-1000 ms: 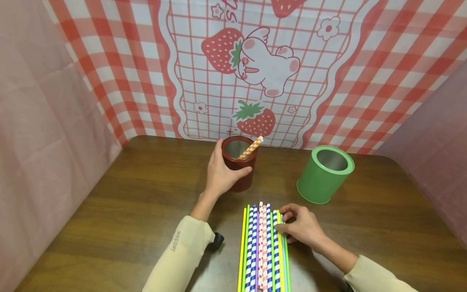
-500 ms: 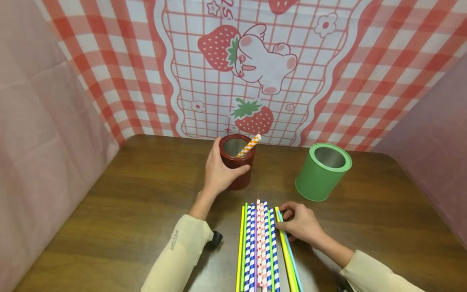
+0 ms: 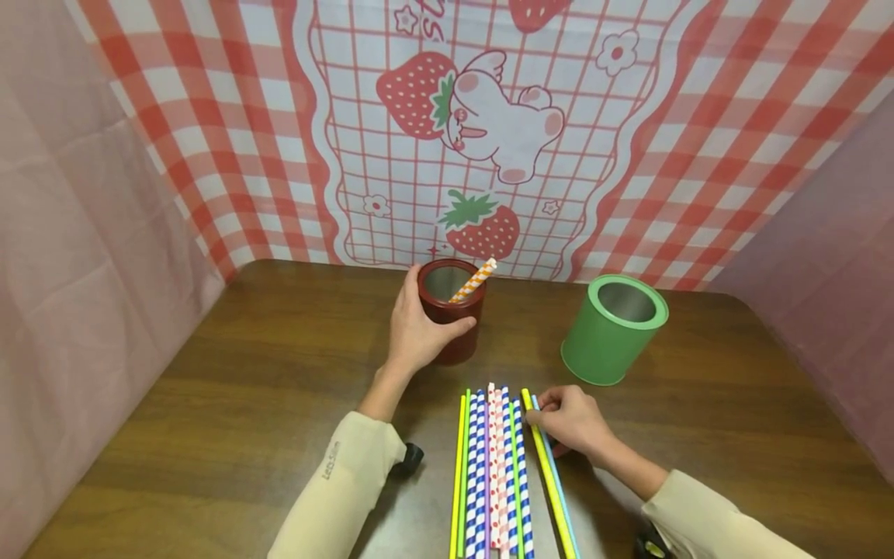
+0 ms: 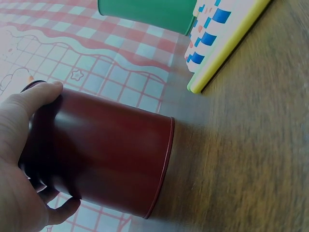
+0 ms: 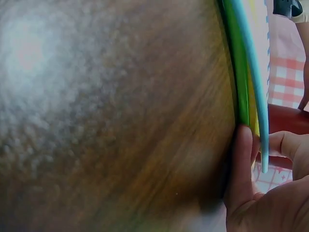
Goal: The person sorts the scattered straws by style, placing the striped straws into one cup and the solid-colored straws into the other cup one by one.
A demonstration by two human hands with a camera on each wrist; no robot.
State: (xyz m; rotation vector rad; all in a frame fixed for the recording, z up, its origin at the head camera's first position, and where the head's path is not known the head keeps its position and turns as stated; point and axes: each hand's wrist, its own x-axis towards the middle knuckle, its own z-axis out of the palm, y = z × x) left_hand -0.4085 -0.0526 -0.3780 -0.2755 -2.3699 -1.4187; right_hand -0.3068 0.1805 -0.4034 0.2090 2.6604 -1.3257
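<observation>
My left hand (image 3: 419, 334) holds the dark red can (image 3: 461, 345), its thumb across the near side; the can stands upright. One orange-and-white checked straw (image 3: 478, 278) leans out of its mouth. At the right edge of the straw row, my right hand (image 3: 576, 423) pinches a few straws near their far ends. A yellow straw (image 3: 546, 470) and a light blue straw (image 3: 563, 497) show there in the head view. In the right wrist view a green straw (image 5: 240, 79) also runs down to the fingertips.
Beside the pinched straws lies a row of several straws (image 3: 492, 473), striped, dotted and plain. A green can (image 3: 606, 345) stands upright at the right on the wooden table (image 3: 265, 373). Behind hangs a strawberry-print checked cloth (image 3: 377, 155).
The yellow and light blue straws have swung away from the row, their near ends going right. My right hand has shifted slightly. My left hand stays on the dark red can.
</observation>
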